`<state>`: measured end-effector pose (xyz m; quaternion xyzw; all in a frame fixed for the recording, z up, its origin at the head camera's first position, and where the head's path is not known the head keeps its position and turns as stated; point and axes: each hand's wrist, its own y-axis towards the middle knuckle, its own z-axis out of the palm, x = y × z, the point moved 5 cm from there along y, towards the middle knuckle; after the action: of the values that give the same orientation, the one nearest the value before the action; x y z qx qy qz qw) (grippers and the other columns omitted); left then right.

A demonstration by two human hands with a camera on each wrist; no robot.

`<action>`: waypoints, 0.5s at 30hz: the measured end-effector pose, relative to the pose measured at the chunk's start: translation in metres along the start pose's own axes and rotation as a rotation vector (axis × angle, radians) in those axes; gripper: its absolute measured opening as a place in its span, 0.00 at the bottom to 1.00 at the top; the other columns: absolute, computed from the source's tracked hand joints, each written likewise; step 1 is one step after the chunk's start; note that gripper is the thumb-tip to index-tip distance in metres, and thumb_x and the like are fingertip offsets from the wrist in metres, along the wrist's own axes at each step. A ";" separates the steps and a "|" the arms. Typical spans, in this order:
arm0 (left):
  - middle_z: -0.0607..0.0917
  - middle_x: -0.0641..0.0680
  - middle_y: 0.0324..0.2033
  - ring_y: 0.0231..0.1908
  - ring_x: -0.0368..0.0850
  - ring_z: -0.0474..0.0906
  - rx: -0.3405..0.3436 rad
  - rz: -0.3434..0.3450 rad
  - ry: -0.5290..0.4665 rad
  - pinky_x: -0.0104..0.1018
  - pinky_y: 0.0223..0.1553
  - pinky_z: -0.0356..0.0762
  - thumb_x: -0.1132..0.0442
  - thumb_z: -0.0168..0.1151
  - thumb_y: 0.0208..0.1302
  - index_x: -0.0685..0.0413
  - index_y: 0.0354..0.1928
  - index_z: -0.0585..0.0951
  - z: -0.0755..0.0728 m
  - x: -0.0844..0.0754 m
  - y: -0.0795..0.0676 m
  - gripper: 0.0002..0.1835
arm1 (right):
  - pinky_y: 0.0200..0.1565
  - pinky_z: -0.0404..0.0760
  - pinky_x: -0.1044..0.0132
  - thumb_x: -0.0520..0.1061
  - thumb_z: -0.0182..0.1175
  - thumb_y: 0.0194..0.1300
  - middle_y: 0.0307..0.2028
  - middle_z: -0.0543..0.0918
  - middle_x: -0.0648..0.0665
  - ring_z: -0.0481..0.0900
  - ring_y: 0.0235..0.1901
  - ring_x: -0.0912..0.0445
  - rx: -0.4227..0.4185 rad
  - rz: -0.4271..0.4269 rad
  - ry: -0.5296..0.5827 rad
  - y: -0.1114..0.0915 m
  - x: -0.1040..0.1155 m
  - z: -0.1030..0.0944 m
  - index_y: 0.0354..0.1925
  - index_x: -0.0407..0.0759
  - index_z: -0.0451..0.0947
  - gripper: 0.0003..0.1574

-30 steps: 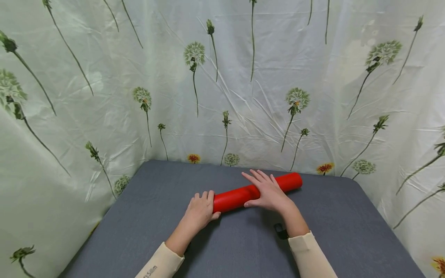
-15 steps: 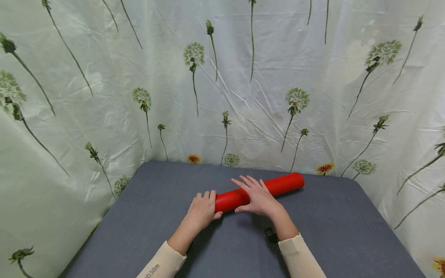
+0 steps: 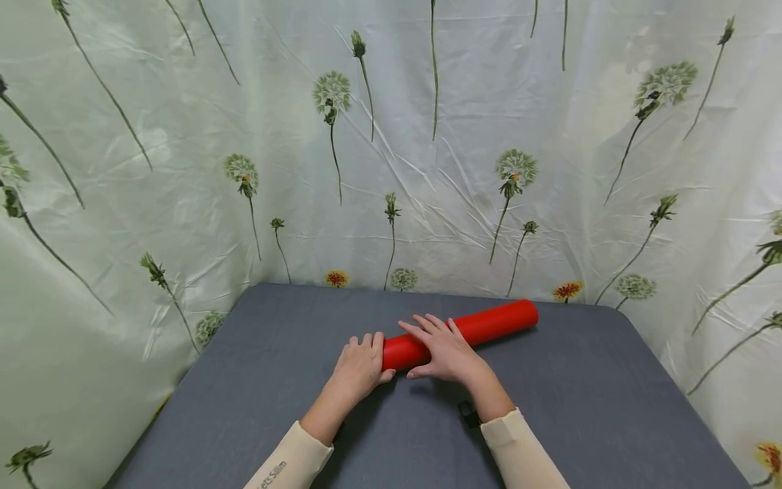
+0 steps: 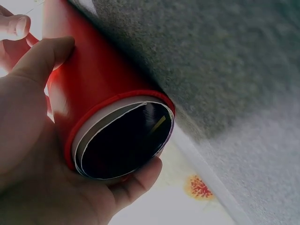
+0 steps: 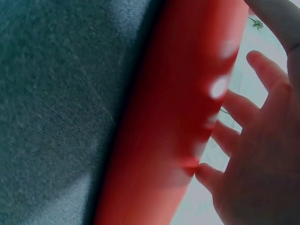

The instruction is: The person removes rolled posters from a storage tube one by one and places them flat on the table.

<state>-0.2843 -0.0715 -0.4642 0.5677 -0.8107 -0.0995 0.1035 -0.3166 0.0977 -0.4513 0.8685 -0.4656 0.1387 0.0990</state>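
Observation:
A long red tube (image 3: 497,322) lies slantwise on the table, its far end toward the back right. My left hand (image 3: 356,368) grips its near left end, thumb on one side and fingers round the other. In the left wrist view the tube (image 4: 89,61) shows a round mouth with a pale layered rim and a dark inside. Over the tube's left part, close to the left hand, my right hand (image 3: 449,356) is spread with its fingers apart. In the right wrist view that hand (image 5: 267,145) has fingertips right at the red surface.
The grey table (image 3: 293,319) has rounded back corners. Behind it and at both sides hangs a pale curtain (image 3: 452,176) printed with dandelions. A black band (image 3: 469,413) sits at the right wrist.
My right hand has slid left along the tube toward the left hand. The left hand and the tube have shifted slightly to the right. The head view has moved a little.

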 end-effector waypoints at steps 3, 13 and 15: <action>0.84 0.59 0.39 0.30 0.53 0.74 -0.004 0.007 0.009 0.45 0.38 0.84 0.41 0.78 0.60 0.59 0.54 0.75 0.000 -0.002 0.001 0.35 | 0.78 0.50 0.28 0.63 0.79 0.58 0.82 0.64 0.41 0.57 0.82 0.38 0.005 0.002 -0.012 0.001 0.000 0.002 0.82 0.61 0.62 0.61; 0.84 0.59 0.40 0.30 0.53 0.74 -0.029 0.026 0.002 0.46 0.38 0.84 0.42 0.79 0.60 0.59 0.54 0.76 0.001 -0.010 0.007 0.34 | 0.78 0.51 0.29 0.64 0.78 0.58 0.81 0.66 0.42 0.60 0.80 0.39 0.005 0.015 -0.100 0.000 0.000 0.004 0.81 0.62 0.64 0.59; 0.84 0.59 0.40 0.30 0.53 0.75 -0.023 0.028 0.005 0.46 0.38 0.84 0.42 0.78 0.60 0.60 0.55 0.76 0.001 -0.012 0.009 0.34 | 0.78 0.51 0.29 0.64 0.78 0.58 0.80 0.66 0.43 0.60 0.80 0.39 0.008 0.022 -0.116 0.000 -0.001 0.005 0.81 0.62 0.64 0.58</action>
<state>-0.2884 -0.0577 -0.4633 0.5551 -0.8172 -0.1059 0.1133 -0.3164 0.0976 -0.4561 0.8704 -0.4793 0.0911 0.0670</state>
